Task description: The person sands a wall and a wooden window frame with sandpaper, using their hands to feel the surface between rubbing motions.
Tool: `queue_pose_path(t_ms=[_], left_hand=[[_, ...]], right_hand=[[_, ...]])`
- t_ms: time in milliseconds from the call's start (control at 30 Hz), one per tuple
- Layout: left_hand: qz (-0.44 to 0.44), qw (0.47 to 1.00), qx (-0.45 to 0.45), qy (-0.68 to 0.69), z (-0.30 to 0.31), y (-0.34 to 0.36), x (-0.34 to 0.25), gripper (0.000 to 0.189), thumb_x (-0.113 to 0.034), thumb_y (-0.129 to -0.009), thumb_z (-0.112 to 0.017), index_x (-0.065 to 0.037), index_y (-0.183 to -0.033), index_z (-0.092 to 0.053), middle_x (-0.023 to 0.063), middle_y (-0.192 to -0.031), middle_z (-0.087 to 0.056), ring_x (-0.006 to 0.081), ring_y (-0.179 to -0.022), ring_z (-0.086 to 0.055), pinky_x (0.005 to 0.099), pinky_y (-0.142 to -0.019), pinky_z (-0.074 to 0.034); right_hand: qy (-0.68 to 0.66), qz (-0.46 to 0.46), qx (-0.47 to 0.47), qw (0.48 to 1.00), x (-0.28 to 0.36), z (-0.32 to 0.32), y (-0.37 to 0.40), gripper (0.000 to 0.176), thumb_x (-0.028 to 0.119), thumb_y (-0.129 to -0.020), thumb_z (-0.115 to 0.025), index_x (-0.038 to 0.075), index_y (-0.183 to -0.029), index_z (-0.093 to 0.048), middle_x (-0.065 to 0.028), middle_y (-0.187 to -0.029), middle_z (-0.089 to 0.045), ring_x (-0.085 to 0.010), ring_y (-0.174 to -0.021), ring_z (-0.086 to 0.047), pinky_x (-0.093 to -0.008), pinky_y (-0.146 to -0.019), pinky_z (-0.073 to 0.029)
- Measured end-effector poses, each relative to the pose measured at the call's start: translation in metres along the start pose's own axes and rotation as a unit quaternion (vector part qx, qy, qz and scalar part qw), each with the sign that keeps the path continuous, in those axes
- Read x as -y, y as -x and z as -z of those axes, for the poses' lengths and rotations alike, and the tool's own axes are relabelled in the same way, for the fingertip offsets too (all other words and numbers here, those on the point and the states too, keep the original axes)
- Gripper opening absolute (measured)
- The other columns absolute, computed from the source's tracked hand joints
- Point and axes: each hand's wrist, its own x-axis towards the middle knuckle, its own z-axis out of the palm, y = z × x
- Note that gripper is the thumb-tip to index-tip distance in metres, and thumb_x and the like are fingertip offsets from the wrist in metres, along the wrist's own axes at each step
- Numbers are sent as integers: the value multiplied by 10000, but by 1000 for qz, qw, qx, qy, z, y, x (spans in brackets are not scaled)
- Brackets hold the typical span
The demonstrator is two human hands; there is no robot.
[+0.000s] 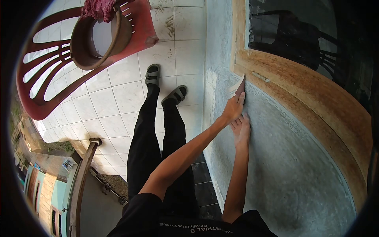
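My left hand [234,106] grips a folded sheet of sandpaper [239,87], reddish-brown on one face and pale on the other. The sheet touches the grey-blue plastered wall [284,158], just below the corner of the wooden window frame [272,65]. Right below it, my right hand [241,129] rests against the wall with its fingers apart and nothing visible in it. The left forearm reaches across from the left, while the right one runs up along the wall.
A red plastic chair [138,29] stands on the white tiles [122,87]. On its seat sits a brown basin [81,45] of pale liquid, a pink cloth [98,8] over its rim. Dark window glass [292,35] fills the frame. A wooden post [85,173] rises at lower left.
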Motion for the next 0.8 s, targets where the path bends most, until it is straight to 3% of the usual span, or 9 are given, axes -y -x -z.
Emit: queue_pose_path(t_ms=[167, 300, 367, 400, 633, 700, 733, 800], left_hand=[[-32, 998, -42, -28, 4, -35, 15, 572, -401, -967, -362, 115, -870, -589, 367, -890, -575, 513, -919, -540, 498, -808, -420], [-17, 997, -68, -41, 1, -21, 6, 585, -432, -963, -354, 94, -848, -584, 285, -772, -604, 415, -808, -597, 443, -755, -444], [24, 999, 46, 8, 5, 0, 4, 582, -440, -962, -368, 88, -854, -588, 250, -756, -600, 318, -753, -596, 412, -739, -448], [21, 998, 53, 20, 4, 7, 8, 576, -449, -961, -377, 79, -877, -589, 202, -735, -596, 234, -719, -566, 384, -718, -442], [-31, 999, -9, -36, 7, -18, 30, 610, -468, -959, -365, 95, -867, -579, 178, -712, -625, 239, -691, -591, 348, -702, -466], [16, 999, 43, 22, 10, -21, 38, 594, -457, -957, -371, 88, -870, -593, 167, -704, -633, 235, -613, -595, 336, -642, -482], [108, 989, 81, 59, 23, -4, 12, 525, -420, -951, -413, 58, -857, -607, 134, -683, -633, 212, -544, -583, 320, -573, -479], [67, 990, 100, 70, 33, 4, 15, 499, -408, -944, -437, 50, -857, -616, 123, -680, -633, 205, -566, -589, 316, -589, -481]], right_hand=[[18, -1, 6, 1000, 5, -10, 3, 680, 456, -939, -416, -96, -1326, -323, -230, -1317, -430, -294, -1240, -431, -385, -1068, -306], [28, 3, -1, 1000, 9, -10, 6, 667, 463, -933, -427, -84, -1308, -354, -211, -1289, -453, -284, -1232, -431, -379, -1064, -310], [9, 8, -19, 1000, 3, -6, 4, 640, 471, -926, -437, -65, -1273, -397, -177, -1239, -489, -273, -1199, -449, -372, -1058, -312], [8, 8, -20, 1000, 0, -4, 2, 640, 471, -926, -437, -65, -1273, -397, -177, -1239, -489, -273, -1199, -449, -372, -1058, -312], [-128, -80, -22, 988, -12, -8, -31, 554, 455, -921, -452, -23, -1200, -475, -125, -1204, -499, -229, -1169, -447, -372, -1043, -313], [-176, -94, -21, 980, -15, -11, -45, 530, 440, -925, -456, -13, -1198, -488, -118, -1195, -506, -217, -1168, -440, -369, -1045, -308], [-212, -84, 4, 974, -21, -11, -53, 488, 421, -922, -478, 11, -1185, -499, -98, -1198, -505, -207, -1152, -441, -374, -1037, -308], [-280, -84, 5, 956, -29, -12, -61, 377, 349, -903, -559, 62, -1144, -523, -48, -1180, -512, -186, -1091, -456, -394, -1004, -322]])
